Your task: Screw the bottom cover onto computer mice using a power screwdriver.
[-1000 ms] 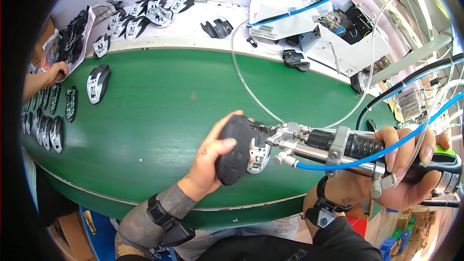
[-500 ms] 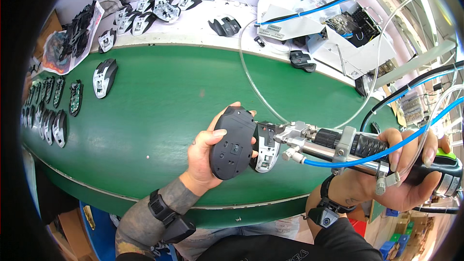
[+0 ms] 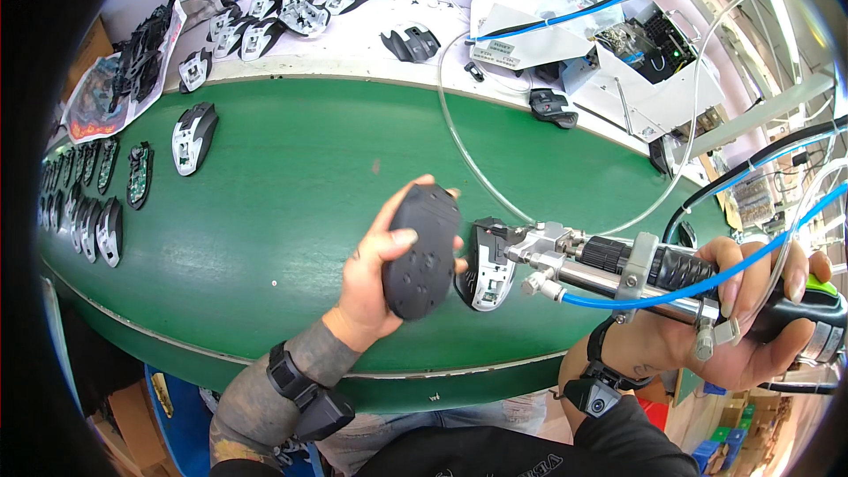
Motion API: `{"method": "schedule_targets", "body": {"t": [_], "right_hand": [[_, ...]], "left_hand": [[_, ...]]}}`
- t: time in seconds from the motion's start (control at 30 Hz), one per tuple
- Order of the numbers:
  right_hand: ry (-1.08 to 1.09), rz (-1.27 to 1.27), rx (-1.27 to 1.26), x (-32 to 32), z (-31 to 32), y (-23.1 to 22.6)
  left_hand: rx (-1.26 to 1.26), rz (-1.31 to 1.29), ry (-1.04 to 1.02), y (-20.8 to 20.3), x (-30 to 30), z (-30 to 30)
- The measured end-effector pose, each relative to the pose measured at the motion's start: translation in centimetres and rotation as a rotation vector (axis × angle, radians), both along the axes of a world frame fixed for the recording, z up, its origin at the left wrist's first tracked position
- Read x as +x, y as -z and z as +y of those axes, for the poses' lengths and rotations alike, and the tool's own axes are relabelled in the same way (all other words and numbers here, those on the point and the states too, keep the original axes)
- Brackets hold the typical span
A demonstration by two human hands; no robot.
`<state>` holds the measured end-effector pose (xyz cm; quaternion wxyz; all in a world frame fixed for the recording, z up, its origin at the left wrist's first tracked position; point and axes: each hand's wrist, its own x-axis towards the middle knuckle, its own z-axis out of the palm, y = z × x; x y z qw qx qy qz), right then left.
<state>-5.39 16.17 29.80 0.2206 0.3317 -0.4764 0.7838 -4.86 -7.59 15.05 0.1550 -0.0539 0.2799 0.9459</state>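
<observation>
My left hand (image 3: 360, 281) is closed around a black computer mouse base (image 3: 421, 256), held above the green table with its holed face up and thumb across it. My right hand (image 3: 753, 352) grips a powered screwdriver (image 3: 618, 276) lying sideways, with a metal head, a blue hose and a clear tube. The tip of that head is just over, or touching, a white and black mouse shell (image 3: 491, 276); which of the two I cannot tell. This shell sits to the right of the black base, which partly hides its left edge.
Another mouse shell (image 3: 193, 139) lies on the green table (image 3: 291, 168) at the left. Rows of green circuit boards (image 3: 140, 175) and shells (image 3: 109, 231) line the left edge. Several shells (image 3: 261, 39) rest on the white back shelf, beside a white feeder machine (image 3: 618, 93). Hoses loop on the right.
The black mouse base has turned in my left hand, showing narrower now, and has risen slightly. My right hand with the screwdriver has shifted slightly to the right.
</observation>
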Motion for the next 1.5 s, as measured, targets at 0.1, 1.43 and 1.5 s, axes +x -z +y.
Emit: {"method": "schedule_targets", "body": {"t": [0.1, 1.43, 1.5], "right_hand": [[0.003, 0.008, 0.002, 0.5, -0.1, -0.4], [-0.187, -0.128, -0.015, 1.6, -4.9, -1.0], [-0.181, -0.125, -0.016, 1.6, -5.2, -1.1]], "left_hand": [[0.037, -0.092, -0.082, 0.6, -1.0, -0.7], [0.091, 0.032, -0.116, -1.1, -0.9, -1.8], [0.092, 0.025, -0.121, -1.1, -0.8, -1.8]]}}
